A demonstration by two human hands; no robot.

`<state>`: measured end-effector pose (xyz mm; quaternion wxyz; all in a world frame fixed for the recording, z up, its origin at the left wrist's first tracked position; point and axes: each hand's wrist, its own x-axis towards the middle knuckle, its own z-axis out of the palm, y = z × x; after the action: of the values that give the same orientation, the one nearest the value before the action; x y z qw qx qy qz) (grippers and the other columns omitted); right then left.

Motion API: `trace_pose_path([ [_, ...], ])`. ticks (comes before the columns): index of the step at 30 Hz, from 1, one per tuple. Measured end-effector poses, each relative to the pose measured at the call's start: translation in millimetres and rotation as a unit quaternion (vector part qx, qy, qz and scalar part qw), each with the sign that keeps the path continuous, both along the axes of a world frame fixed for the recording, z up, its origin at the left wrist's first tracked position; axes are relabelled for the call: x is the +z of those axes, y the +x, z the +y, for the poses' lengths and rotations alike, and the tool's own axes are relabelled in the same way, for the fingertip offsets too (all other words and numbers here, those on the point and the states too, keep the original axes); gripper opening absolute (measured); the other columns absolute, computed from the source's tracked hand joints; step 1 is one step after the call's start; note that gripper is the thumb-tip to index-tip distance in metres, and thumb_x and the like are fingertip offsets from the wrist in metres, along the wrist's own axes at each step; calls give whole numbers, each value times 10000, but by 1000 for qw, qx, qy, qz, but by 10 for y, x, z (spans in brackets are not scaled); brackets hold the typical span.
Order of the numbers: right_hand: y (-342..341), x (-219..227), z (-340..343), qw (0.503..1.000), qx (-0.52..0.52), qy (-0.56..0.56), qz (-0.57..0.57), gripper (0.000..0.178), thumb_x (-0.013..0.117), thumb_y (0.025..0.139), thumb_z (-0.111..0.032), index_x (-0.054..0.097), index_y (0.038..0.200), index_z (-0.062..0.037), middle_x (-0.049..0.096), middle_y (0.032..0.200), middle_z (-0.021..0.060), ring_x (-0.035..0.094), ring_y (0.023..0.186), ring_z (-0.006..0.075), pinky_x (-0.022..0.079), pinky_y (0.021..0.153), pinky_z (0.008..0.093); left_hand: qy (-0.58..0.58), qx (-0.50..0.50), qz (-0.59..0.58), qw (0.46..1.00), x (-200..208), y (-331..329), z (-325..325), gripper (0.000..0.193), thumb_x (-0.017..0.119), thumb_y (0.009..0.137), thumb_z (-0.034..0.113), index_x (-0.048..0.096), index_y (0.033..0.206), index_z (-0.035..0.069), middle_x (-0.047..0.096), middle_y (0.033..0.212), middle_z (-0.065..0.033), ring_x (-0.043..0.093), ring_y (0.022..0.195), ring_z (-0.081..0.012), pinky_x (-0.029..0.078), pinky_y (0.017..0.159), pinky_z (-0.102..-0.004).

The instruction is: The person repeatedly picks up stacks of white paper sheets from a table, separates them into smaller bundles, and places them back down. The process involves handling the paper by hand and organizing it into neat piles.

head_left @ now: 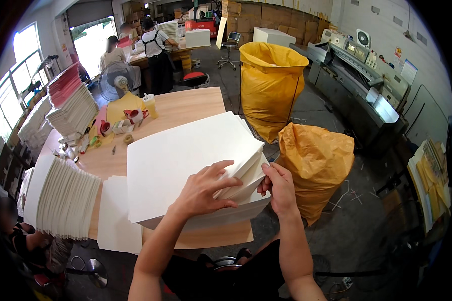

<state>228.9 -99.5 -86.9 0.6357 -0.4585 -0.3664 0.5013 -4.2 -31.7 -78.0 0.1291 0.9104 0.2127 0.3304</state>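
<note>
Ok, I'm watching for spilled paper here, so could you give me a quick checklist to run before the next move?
1. Right hand gripping the sheets: ok, pinched at the corner.
2. Left hand pressing the paper: cannot tell; it is over the stack, fingers spread.
3. White paper stack squared up: not ok, upper sheets are bent and fanned at the right.
4. Stack fully within the edge of the table: cannot tell from this angle.
5. Drink cup clear of the stack: ok, upright and apart beyond it.
</note>
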Motion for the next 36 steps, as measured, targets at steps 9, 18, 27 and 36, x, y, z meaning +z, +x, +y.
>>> trace_pose_path([
  [9,55,-54,-42,991,-26,19,-132,399,662,1078,-331,574,768,-94,542,625,-21,583,571,102,437,534,261,-57,0,-30,998,-70,-16,45,436,893,837,264,761,1253,282,632,1464,-108,744,1140,-333,630,943,-417],
  [18,14,-36,-9,1000,-12,1,14,338,657,1068,-244,577,772,-103,538,640,-22,591,552,113,444,507,265,-8,-4,-1,1000,36,8,-22,437,888,823,192,756,1239,216,643,1443,-122,746,1129,-349,640,957,-416],
  [27,6,-111,-48,998,-20,28,-53,442,614,1110,-414,565,791,-112,509,645,-29,567,547,95,420,484,245,-51,-9,-44,998,-49,-13,30,520,962,725,205,791,1214,248,677,1341,-86,731,1115,-298,630,970,-405],
  [36,-27,-183,-37,995,-44,66,-64,533,599,1091,-562,549,815,-109,499,643,-31,555,564,76,413,488,222,-60,-20,-48,997,-7,12,21,531,946,725,111,798,1226,207,712,1260,-74,735,1082,-270,622,939,-387],
])
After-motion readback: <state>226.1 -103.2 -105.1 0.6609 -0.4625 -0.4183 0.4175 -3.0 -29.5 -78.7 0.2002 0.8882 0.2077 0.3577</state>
